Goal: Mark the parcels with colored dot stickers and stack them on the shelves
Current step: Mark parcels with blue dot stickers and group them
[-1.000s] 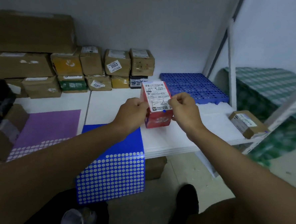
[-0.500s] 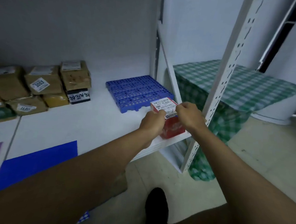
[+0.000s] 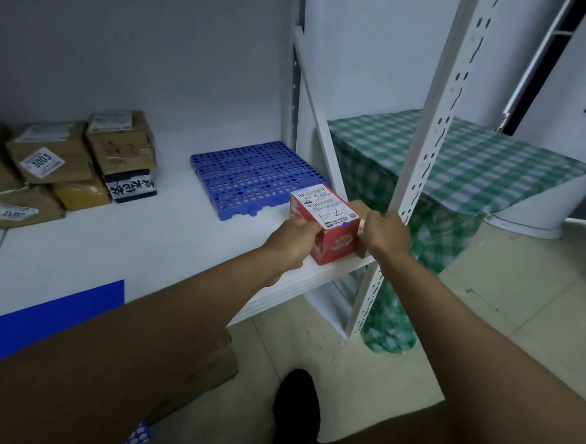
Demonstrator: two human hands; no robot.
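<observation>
A red parcel (image 3: 334,245) with a white shipping label (image 3: 322,204) stands on the white shelf (image 3: 180,246) near its front right corner. A blue dot sticker (image 3: 345,224) sits on the label's near corner. My left hand (image 3: 294,239) grips the parcel's left side. My right hand (image 3: 385,234) holds its right side, fingers curled, thumb against the box. A small brown parcel (image 3: 359,207) lies right behind the red one, mostly hidden. The blue sticker sheet (image 3: 39,312) lies at the shelf's front left.
Several brown parcels (image 3: 51,162) are stacked at the back left of the shelf. A blue perforated pallet (image 3: 253,174) lies at the back right. The white shelf upright (image 3: 422,161) stands just right of my right hand. A green checked table (image 3: 487,165) is beyond it.
Both hands carried the red parcel from above the sticker sheets rightward and down to the shelf's front right corner. My view turned right with it.
</observation>
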